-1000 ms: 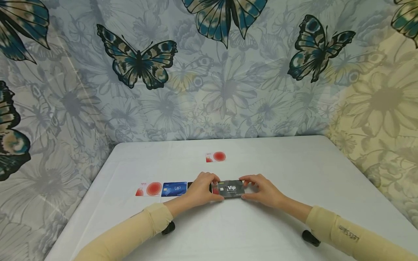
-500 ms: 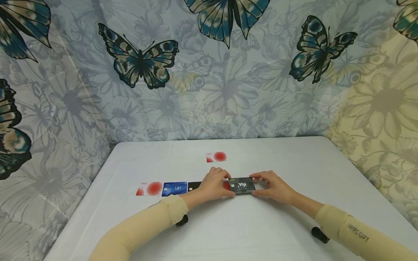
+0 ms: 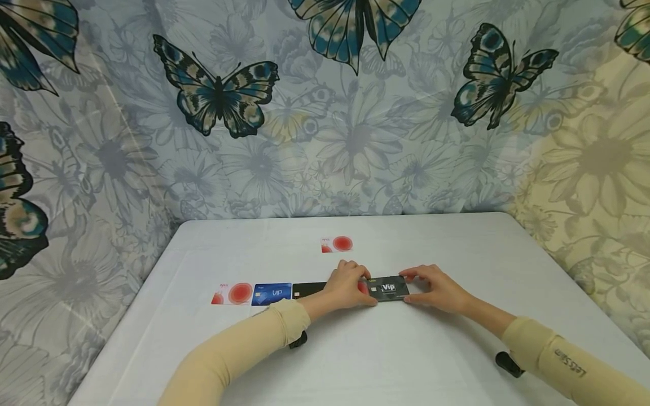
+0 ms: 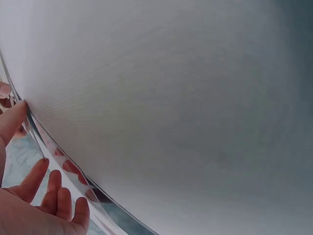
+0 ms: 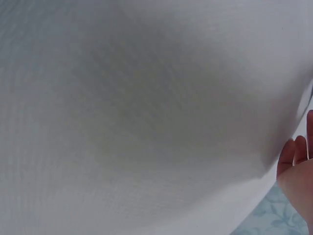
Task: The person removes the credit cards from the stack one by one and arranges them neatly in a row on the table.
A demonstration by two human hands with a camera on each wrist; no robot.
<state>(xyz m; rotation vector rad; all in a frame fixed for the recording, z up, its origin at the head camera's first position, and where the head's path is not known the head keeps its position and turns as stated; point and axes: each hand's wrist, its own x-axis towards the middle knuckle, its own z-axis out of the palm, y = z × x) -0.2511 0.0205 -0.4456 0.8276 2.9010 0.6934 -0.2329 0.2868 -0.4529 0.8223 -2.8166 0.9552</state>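
Note:
A dark grey "Vip" card (image 3: pixel 388 288) lies at the right end of a row of cards in the head view. My left hand (image 3: pixel 347 286) pinches its left end between thumb and index finger, and my right hand (image 3: pixel 437 288) pinches the right end. Beneath the left hand, a red card (image 3: pixel 363 287) shows only a sliver; the rest is covered. The black card (image 3: pixel 307 290) is partly hidden by that hand too. In the left wrist view, the left hand (image 4: pixel 44 200) has its other fingers spread beside the row. The right wrist view catches only part of the right hand (image 5: pixel 298 171).
Farther left in the row lie a blue VIP card (image 3: pixel 271 294) and a white card with a red circle (image 3: pixel 232 294). Another red-circle card (image 3: pixel 337 244) lies alone toward the back of the white table (image 3: pixel 431 355). Butterfly-patterned cloth (image 3: pixel 355 141) hangs behind it.
Both hands have shifted right with the dark grey card between them, lengthening the row. More of the black card has come into view. The other cards have stayed in place.

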